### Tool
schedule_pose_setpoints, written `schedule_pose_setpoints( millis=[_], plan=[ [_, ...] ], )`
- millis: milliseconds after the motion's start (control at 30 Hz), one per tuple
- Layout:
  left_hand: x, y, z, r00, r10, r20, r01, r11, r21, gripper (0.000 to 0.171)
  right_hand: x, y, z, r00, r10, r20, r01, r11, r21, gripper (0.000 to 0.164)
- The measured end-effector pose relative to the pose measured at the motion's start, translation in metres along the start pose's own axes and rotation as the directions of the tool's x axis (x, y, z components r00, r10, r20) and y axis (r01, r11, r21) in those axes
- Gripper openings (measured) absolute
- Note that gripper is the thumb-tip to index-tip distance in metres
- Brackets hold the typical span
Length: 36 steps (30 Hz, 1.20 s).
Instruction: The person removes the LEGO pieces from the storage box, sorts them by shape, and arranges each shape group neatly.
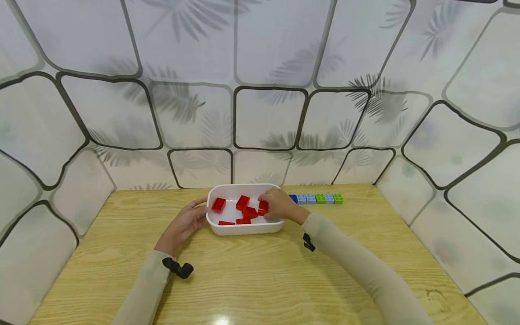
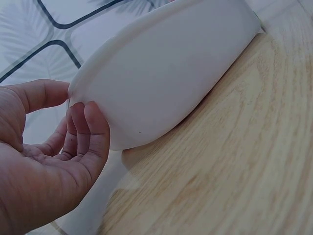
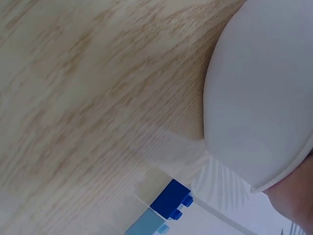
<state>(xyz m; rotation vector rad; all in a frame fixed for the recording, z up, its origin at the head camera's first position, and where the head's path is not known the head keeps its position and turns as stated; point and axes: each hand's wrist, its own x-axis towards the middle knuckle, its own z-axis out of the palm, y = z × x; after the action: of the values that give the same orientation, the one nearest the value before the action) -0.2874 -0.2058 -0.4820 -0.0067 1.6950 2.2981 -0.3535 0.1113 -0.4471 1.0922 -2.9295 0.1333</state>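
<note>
A white plastic bin stands on the table with several red toy building bricks lying in it. My left hand is at the bin's left end. In the left wrist view, its curled fingers and another digit hold the bin's wall and rim. My right hand reaches over the right end into the bin, fingertips down at a red brick, which they grip. In the right wrist view the bin's wall hides most of this hand.
A straight row of toy bricks in dark blue, light blue and green lies along the back of the wooden table, right of the bin. Patterned cloth walls rise behind and at both sides. Black straps sit at both wrists.
</note>
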Motion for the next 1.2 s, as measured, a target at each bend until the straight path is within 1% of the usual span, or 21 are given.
schedule_pose_setpoints(
  millis=[233, 367, 533, 667, 767, 967, 1067, 1200],
  plan=[
    [0.001, 0.0, -0.001, 1.0, 0.009, 0.015, -0.009, 1.0, -0.006, 0.058, 0.0, 0.001, 0.0, 1.0, -0.013, 0.005, 0.013, 1.0, 0.003, 0.045],
    [0.001, 0.0, -0.001, 1.0, 0.016, 0.026, -0.016, 1.0, -0.01, 0.058, -0.001, 0.001, 0.0, 0.999, -0.029, -0.016, 0.03, 0.999, 0.019, 0.046],
    [0.001, -0.001, 0.0, 1.0, 0.016, 0.014, -0.016, 1.0, -0.003, 0.057, -0.002, 0.002, 0.001, 0.998, -0.046, -0.036, 0.047, 0.998, 0.039, 0.045],
    [0.002, -0.001, 0.0, 1.0, 0.02, 0.018, -0.02, 1.0, -0.001, 0.057, -0.001, 0.002, 0.002, 0.999, -0.038, -0.035, 0.039, 0.999, 0.032, 0.045],
    [0.001, -0.001, 0.0, 0.999, 0.025, 0.034, -0.025, 1.0, -0.005, 0.057, -0.002, 0.001, 0.002, 0.999, -0.03, -0.035, 0.031, 0.999, 0.028, 0.045],
    [0.0, 0.0, 0.001, 0.999, 0.025, 0.037, -0.024, 1.0, -0.003, 0.058, -0.005, -0.001, -0.007, 0.996, -0.047, -0.073, 0.051, 0.997, 0.058, 0.046],
    [0.001, 0.0, 0.001, 1.0, 0.017, 0.023, -0.017, 1.0, -0.002, 0.057, -0.006, 0.0, -0.014, 0.993, -0.062, -0.105, 0.071, 0.994, 0.084, 0.047],
    [0.001, 0.0, 0.002, 1.0, 0.015, 0.013, -0.015, 1.0, 0.004, 0.059, -0.01, 0.005, -0.02, 0.982, -0.096, -0.163, 0.111, 0.99, 0.088, 0.048]
  ],
)
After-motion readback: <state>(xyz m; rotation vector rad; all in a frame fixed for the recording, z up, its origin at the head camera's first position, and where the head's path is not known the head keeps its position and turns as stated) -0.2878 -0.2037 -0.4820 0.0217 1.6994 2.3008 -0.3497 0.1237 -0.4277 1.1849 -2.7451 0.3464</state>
